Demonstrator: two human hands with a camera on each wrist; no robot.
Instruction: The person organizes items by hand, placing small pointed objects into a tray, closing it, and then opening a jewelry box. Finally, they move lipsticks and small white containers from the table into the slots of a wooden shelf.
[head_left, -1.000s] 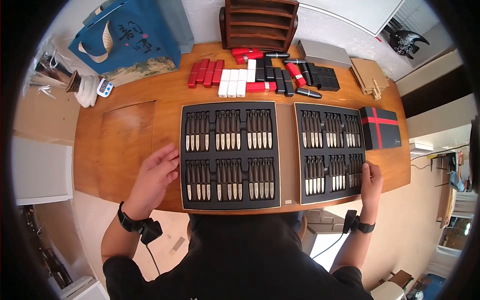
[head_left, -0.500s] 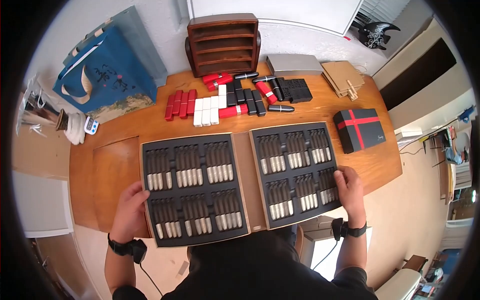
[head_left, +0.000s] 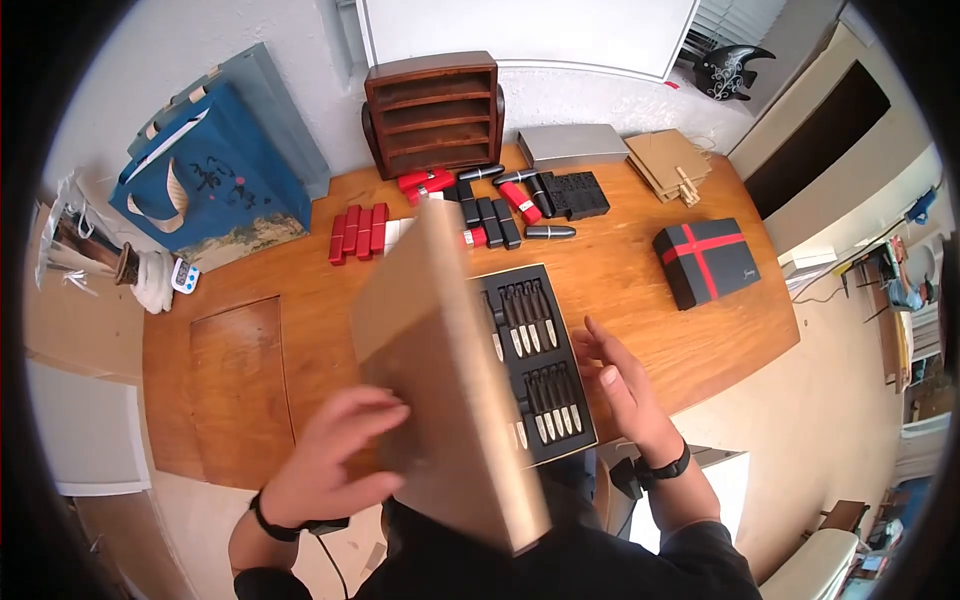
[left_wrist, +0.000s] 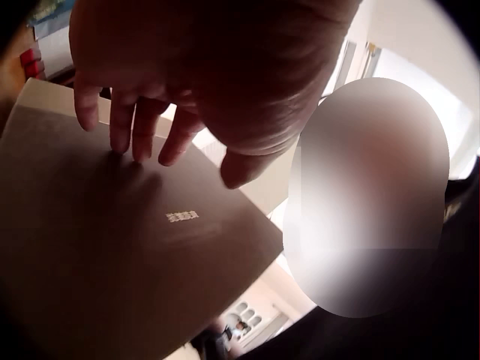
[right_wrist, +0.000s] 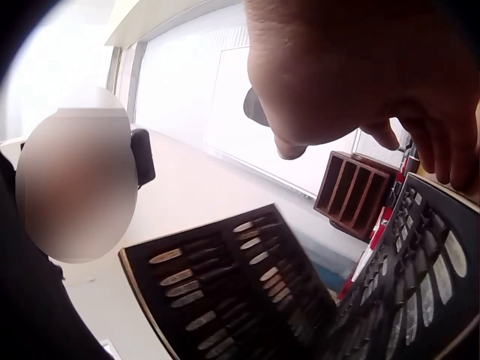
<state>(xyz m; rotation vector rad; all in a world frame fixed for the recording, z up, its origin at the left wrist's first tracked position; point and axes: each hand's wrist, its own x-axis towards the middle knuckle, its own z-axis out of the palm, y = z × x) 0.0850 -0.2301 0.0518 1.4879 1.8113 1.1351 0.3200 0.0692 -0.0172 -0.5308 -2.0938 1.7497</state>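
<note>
In the head view, a folding case sits at the near edge of the wooden table, in the middle. Its left half stands tilted on edge, blurred, one corner jutting past the table edge over the person's lap. That panel hides the inner part of the right half and part of the white boxes towards the far edge. On the right half, two groups of dark, pale-tipped pieces show whole; the others are mostly covered. The left hand has its fingers spread at the panel's outer face, thumb apart, gripping nothing. The right hand is turned palm inward just beside the case's right edge, fingers loosely bent, holding nothing.

In the left wrist view, the left fingers point down at the shadowed panel, which bears a small label; whether the tips touch it I cannot tell. A blurred patch masks what lies beyond.

In the right wrist view, the case's halves form a V, the nearer one cut off at right. The fingers hang over its rim, their tips partly dark; contact is unclear.
</note>
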